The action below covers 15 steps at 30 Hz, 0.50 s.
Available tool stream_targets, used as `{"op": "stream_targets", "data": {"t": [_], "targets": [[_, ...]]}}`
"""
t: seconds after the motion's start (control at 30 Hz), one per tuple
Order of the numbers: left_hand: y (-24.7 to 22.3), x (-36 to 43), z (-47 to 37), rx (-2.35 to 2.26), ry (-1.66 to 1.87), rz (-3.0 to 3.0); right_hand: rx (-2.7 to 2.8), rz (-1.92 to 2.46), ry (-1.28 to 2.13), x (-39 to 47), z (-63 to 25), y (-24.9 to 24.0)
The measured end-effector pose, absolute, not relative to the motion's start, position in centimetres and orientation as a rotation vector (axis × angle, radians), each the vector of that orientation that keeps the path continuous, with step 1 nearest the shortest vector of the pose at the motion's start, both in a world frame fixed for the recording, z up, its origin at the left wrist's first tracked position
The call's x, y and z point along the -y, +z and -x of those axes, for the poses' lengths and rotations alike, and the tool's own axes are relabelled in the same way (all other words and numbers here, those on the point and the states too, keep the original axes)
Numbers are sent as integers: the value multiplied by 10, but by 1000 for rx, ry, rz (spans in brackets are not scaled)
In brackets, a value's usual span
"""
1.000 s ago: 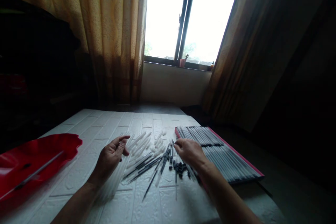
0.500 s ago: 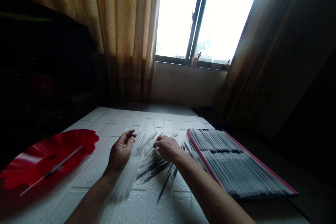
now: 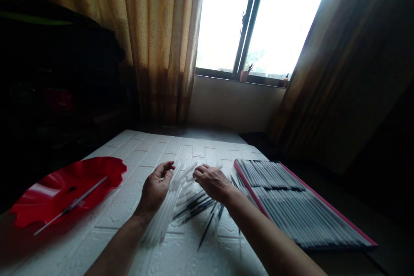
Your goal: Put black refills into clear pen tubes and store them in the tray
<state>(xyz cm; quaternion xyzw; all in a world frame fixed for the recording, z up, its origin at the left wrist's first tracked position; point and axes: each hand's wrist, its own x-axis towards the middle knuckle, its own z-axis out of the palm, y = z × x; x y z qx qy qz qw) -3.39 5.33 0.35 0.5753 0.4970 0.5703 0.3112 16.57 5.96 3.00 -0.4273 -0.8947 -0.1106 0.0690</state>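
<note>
Several clear plastic tubes lie in a loose bundle on the white brick-patterned table. My left hand rests at the left side of their upper part, fingers curved and apart, with nothing visible between them. To the right, my right hand is over the scattered tubes, its fingers bent together; what they hold, if anything, is too small to make out. Dark thin rods lie spread below my right hand. A pink-edged box holds two rows of dark-and-clear sticks to the right of my right forearm.
A red wavy-edged dish sits on the left with a thin stick across it. Behind the white table are brown curtains and a window, with a small pink cup on the sill.
The whole view has shifted slightly, so things appear a little further right. Both hands keep nearly the same places over the tubes.
</note>
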Motion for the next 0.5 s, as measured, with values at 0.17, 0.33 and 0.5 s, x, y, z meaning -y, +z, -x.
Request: {"op": "stream_targets", "data": {"t": [0.17,0.33,0.5], "targets": [[5,-47,29,-1214,1394,-1536,2534,1316,-285,-43,-168,33],[9,-40,19,-1081,1266,-1551,2399,1276,-148,-31,-164,32],[12,-37,16,-1010,1247,-1472,2278,1218,158,-23,-160,26]]}}
